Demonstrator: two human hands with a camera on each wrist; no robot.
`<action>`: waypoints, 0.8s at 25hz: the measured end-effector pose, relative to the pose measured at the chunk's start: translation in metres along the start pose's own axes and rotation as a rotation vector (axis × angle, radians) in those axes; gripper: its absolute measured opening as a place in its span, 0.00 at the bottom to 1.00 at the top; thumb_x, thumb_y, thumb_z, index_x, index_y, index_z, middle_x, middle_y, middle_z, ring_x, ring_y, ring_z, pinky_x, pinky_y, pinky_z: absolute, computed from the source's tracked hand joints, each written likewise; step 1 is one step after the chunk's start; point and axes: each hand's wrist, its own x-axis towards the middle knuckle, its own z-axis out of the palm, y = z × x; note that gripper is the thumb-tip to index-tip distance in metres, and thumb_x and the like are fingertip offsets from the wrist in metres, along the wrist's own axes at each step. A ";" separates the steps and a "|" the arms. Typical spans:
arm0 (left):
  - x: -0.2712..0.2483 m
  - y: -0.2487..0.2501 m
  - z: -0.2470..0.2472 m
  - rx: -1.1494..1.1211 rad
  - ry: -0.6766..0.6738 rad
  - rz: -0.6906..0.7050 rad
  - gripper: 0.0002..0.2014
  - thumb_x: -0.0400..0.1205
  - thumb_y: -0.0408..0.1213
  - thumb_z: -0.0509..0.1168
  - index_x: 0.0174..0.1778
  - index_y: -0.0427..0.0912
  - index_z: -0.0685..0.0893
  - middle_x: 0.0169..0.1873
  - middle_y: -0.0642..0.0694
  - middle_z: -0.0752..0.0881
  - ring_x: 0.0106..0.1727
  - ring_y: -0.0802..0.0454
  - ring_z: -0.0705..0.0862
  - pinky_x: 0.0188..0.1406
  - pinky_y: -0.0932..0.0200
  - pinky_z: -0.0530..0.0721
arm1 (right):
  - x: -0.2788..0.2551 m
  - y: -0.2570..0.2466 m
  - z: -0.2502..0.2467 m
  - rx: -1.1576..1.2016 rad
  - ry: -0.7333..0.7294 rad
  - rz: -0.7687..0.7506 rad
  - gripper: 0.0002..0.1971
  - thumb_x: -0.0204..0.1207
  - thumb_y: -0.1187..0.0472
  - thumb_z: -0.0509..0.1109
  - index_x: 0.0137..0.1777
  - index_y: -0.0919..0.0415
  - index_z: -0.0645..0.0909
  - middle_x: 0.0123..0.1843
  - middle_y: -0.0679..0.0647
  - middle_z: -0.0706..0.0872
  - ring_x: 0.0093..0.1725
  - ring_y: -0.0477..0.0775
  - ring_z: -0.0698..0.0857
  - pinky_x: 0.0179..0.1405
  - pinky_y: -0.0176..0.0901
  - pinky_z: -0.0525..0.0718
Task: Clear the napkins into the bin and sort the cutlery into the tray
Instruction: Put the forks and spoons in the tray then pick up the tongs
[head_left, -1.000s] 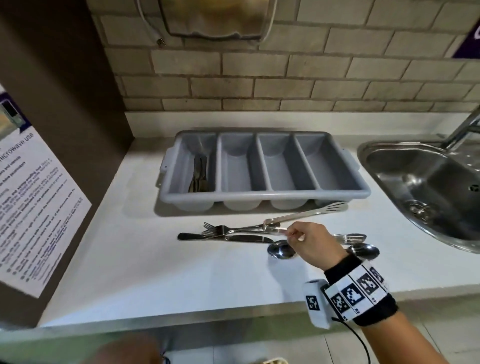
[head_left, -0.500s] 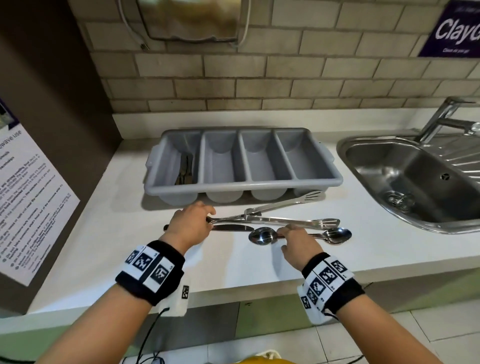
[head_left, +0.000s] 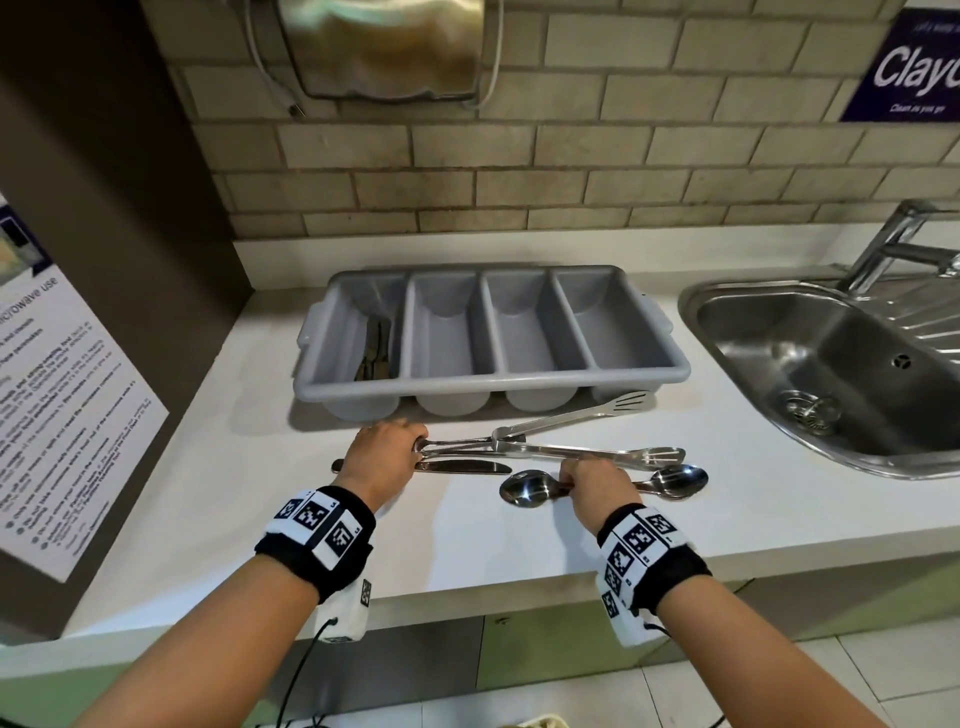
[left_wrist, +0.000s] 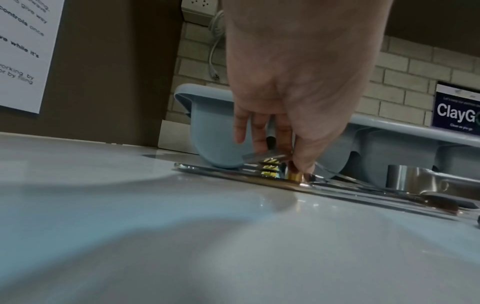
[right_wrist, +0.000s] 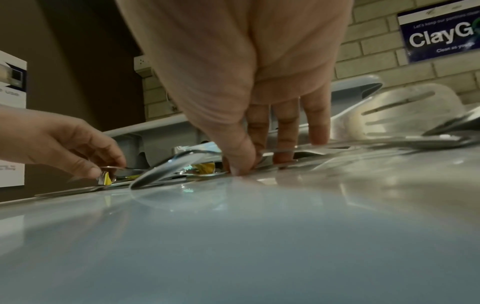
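The grey four-slot cutlery tray (head_left: 641, 371) sits at the back of the white counter, with some dark cutlery (head_left: 374, 353) in its leftmost slot. In front of it lie tongs (head_left: 576, 415), a fork (head_left: 457, 444), a knife (head_left: 467, 467) and two spoons (head_left: 524, 488) (head_left: 680, 478). My left hand (head_left: 415, 447) pinches the fork's tine end (left_wrist: 270, 166) between thumb and fingers, low on the counter. My right hand (head_left: 569, 475) pinches a spoon handle between the two bowls, thumb and forefinger (right_wrist: 239, 162) meeting on it. No napkin or bin shows.
A steel sink (head_left: 831, 364) with a tap (head_left: 893, 249) is set into the counter at the right. A brown panel with a notice (head_left: 57, 415) walls off the left. The brick wall carries a steel dispenser (head_left: 379, 47).
My left hand has come in and settled on the fork's tine end. My right hand moved from the tongs and fork down to the spoon handle. The cutlery lies where it was.
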 end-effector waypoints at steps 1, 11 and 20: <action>0.000 -0.001 0.000 -0.033 -0.009 -0.004 0.14 0.82 0.34 0.59 0.63 0.44 0.80 0.61 0.41 0.82 0.62 0.41 0.80 0.61 0.49 0.77 | 0.000 0.001 0.001 0.012 0.006 -0.007 0.16 0.77 0.72 0.57 0.56 0.59 0.82 0.57 0.60 0.85 0.57 0.62 0.83 0.58 0.51 0.81; -0.012 -0.024 -0.002 -0.146 0.104 -0.011 0.23 0.78 0.22 0.56 0.67 0.44 0.76 0.63 0.44 0.79 0.66 0.43 0.74 0.62 0.49 0.77 | 0.001 -0.001 0.002 0.181 0.100 -0.093 0.11 0.77 0.69 0.64 0.52 0.59 0.86 0.51 0.58 0.86 0.51 0.61 0.85 0.51 0.47 0.80; -0.041 -0.043 -0.028 -0.262 0.259 -0.038 0.17 0.81 0.26 0.55 0.62 0.44 0.79 0.55 0.44 0.86 0.57 0.42 0.83 0.50 0.52 0.80 | 0.001 -0.011 -0.005 0.301 0.217 -0.214 0.12 0.76 0.72 0.63 0.54 0.64 0.86 0.50 0.60 0.85 0.49 0.62 0.85 0.50 0.44 0.81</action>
